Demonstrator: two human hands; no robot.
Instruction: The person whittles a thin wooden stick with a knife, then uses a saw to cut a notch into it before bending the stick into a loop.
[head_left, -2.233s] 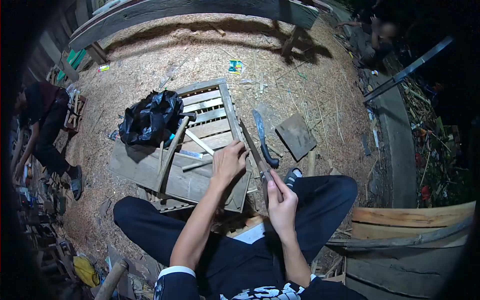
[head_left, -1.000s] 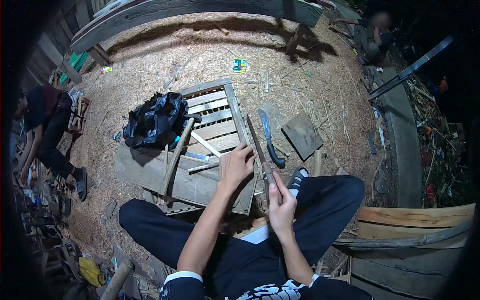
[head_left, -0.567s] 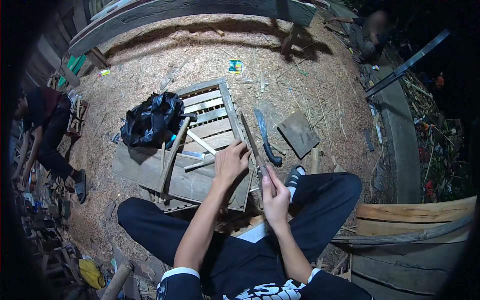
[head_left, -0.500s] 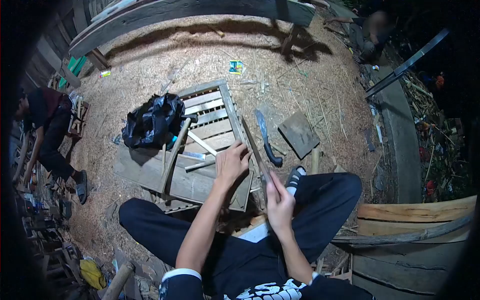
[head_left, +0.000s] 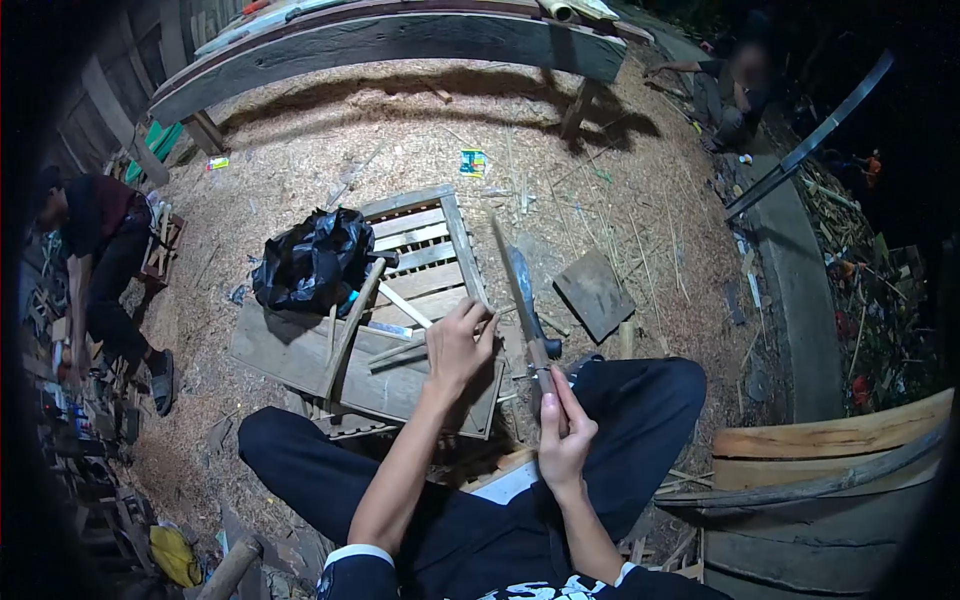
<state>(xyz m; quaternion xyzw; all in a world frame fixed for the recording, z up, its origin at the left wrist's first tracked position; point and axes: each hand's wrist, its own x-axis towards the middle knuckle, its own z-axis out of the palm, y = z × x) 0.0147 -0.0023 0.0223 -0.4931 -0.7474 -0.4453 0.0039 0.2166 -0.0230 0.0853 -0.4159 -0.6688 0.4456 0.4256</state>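
My right hand (head_left: 566, 440) is closed around the wooden handle of a long knife (head_left: 516, 275), its blade pointing away from me. To its left, my left hand (head_left: 458, 345) has curled fingers at the right edge of a low slatted wooden table (head_left: 418, 254); whatever it pinches is too small to make out. Beyond the knife, partly behind it, a machete (head_left: 521, 280) with a dark handle lies on the ground. On the table are a hammer (head_left: 352, 330), a pale wooden strip (head_left: 404, 303) and a black plastic bag (head_left: 313, 262).
A square wooden board (head_left: 594, 295) lies on the shavings-covered ground. A long wooden bench (head_left: 400, 45) spans the back. Planks (head_left: 830, 450) stand at my right. One person (head_left: 100, 250) is at the left, another (head_left: 735, 95) at the far right.
My right hand has drawn the knife back toward my body and slightly away from my left hand. My left hand stays by the table edge. The view has shifted a little.
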